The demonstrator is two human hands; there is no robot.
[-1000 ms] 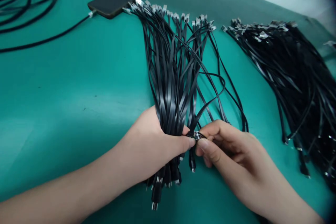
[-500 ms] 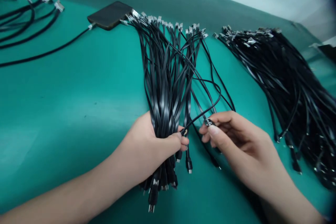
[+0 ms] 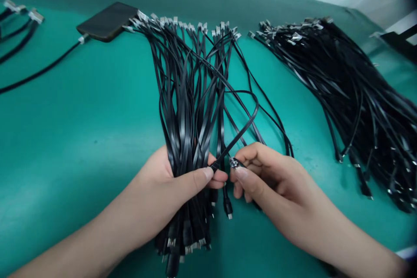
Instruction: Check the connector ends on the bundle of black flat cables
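Note:
My left hand (image 3: 185, 182) is wrapped round a thick bundle of flat black USB cables (image 3: 187, 117). Its thumb presses on one cable that loops out to the right. Small metal-tipped plugs hang below this fist, while the silver USB ends fan out on the table at the far end. Between thumb and fingers, my right hand (image 3: 263, 178) pinches a black cable connector (image 3: 235, 163) with a shiny metal tip, close to the left fingertips. The rest of that connector is hidden inside the hand.
A dark phone-like slab (image 3: 107, 21) lies at the back left with a cable plugged in. To the right spreads a second large pile of black cables (image 3: 345, 82). More cable ends (image 3: 35, 16) lie at the far left on the green mat (image 3: 81, 139).
My right hand has come closer to my left hand, bringing the connector near the left fingertips. The view has shifted, so the table's contents sit farther left.

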